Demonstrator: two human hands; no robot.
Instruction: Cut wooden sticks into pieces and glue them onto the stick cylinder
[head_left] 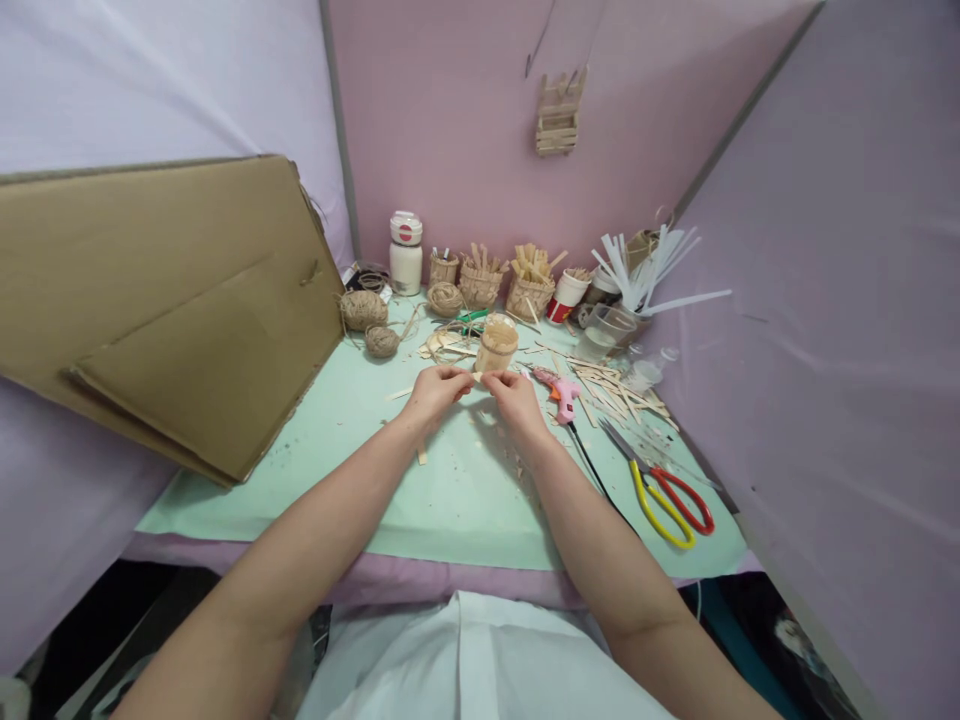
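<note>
My left hand point(439, 391) and my right hand point(516, 397) meet above the middle of the table, fingertips pinched on a small pale wooden piece point(477, 377). Most of that piece is hidden by the fingers, so its full shape cannot be made out. Just beyond them stands a small round wooden cup point(496, 343) with a band around it. Right of my right hand lies a pink glue gun point(564, 394) with an orange trigger and a black cord. Flat wooden sticks point(611, 385) are scattered farther right.
Scissors point(664, 490) with yellow and red handles lie at the right. Twine balls point(382, 341), stick-filled baskets point(480, 285) and a white jar point(406, 262) line the back. Clear glue sticks point(637, 265) poke up at back right. A cardboard sheet point(187, 330) leans along the left.
</note>
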